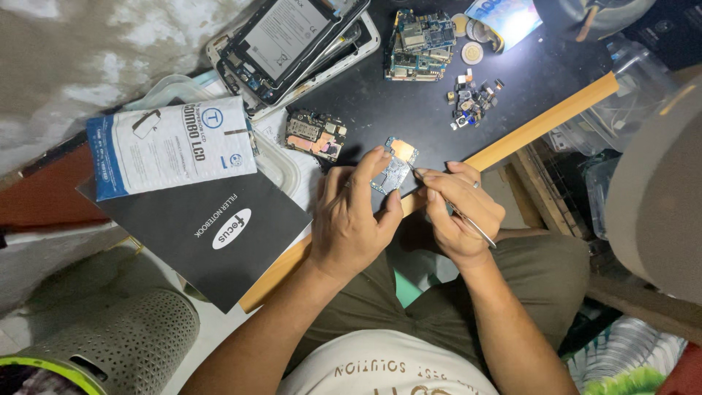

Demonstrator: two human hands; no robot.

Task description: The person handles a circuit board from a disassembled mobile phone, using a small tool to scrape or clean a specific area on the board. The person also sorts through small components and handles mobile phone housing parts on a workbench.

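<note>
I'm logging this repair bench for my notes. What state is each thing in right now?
Left hand: pinching a small blue-grey circuit board above the desk edge.
Right hand: gripping thin metal tweezers, tip at the board.
Stack of opened phones: backs off, insides exposed.
Brown circuit board: lying loose on the black desk.
White-and-blue parts packet: lying flat on a black notebook.
</note>
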